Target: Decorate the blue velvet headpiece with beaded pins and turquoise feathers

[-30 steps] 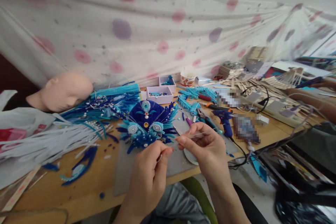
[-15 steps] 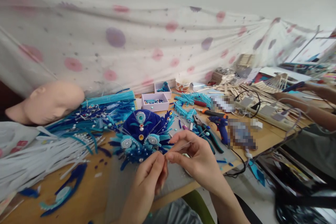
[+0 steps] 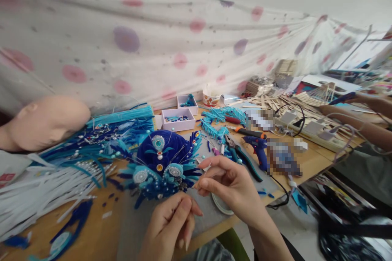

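Left hand [image 3: 171,224] closed, contents unclear; right hand [image 3: 229,181], just apart, pinching one thread [image 3: 209,167]; beyond, one blue headdress [image 3: 168,153], two boxes [image 3: 180,125], one glue gun [image 3: 259,151].

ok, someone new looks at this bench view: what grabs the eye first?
Probably the deep-blue jewelled ornament at the middle of the bench, just beyond the person's left hand and right hand. Next, the bald mannequin head lying on its side at the far left. Behind it all hangs a pale sheet with pink and purple spots.
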Demonstrator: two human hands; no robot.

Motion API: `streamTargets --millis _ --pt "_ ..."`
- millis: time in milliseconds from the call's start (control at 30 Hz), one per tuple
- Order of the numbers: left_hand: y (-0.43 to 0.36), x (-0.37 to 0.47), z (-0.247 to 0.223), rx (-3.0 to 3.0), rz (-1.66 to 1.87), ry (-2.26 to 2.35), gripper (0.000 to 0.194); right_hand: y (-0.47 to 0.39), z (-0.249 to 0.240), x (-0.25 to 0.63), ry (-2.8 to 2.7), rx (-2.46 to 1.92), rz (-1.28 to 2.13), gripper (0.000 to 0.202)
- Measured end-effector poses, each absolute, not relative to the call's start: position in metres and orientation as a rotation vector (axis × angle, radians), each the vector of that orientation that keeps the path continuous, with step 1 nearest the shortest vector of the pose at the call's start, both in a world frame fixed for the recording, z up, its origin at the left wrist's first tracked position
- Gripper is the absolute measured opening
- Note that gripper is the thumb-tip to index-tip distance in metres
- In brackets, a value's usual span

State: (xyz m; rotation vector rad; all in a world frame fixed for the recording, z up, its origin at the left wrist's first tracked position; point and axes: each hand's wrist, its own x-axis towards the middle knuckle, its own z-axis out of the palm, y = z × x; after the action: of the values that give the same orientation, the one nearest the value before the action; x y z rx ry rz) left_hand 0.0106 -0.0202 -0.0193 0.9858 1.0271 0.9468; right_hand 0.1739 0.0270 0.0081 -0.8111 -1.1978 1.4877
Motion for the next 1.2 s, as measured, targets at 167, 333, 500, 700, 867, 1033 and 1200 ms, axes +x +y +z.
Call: streamTargets --millis 167,333,500,700,867,1033,1200 --pt "-0.022 0.007 -0.019 1.032 0.924 1.101 0.053 0.028 0.003 0.176 -1.263 -0.798 1.428 0.016" --pt "-0.024 0.008 -0.017 1.157 1.023 1.118 0.048 0.026 -0.001 0.176 -1.152 -0.751 1.428 0.016" --pt "-0.026 0.012 -0.012 1.306 1.101 1.188 0.036 0.023 -0.002 0.178 -1.126 -0.788 1.366 0.016" --pt "-0.026 0.019 -0.01 1.557 1.261 1.349 0.02 0.021 0.004 0.182 -1.153 -0.86 1.402 0.02" --pt "-0.02 0.02 -0.016 1.821 1.225 1.318 0.025 0.015 0.006 0.184 -1.151 -0.871 1.432 0.02" --pt "-0.017 0.016 -0.016 1.756 1.142 1.277 0.026 0.013 0.0 0.188 -1.142 -0.813 1.484 0.017" --pt "-0.018 0.012 -0.019 1.673 1.078 1.202 0.02 0.019 -0.004 0.208 -1.193 -0.894 1.346 0.023"
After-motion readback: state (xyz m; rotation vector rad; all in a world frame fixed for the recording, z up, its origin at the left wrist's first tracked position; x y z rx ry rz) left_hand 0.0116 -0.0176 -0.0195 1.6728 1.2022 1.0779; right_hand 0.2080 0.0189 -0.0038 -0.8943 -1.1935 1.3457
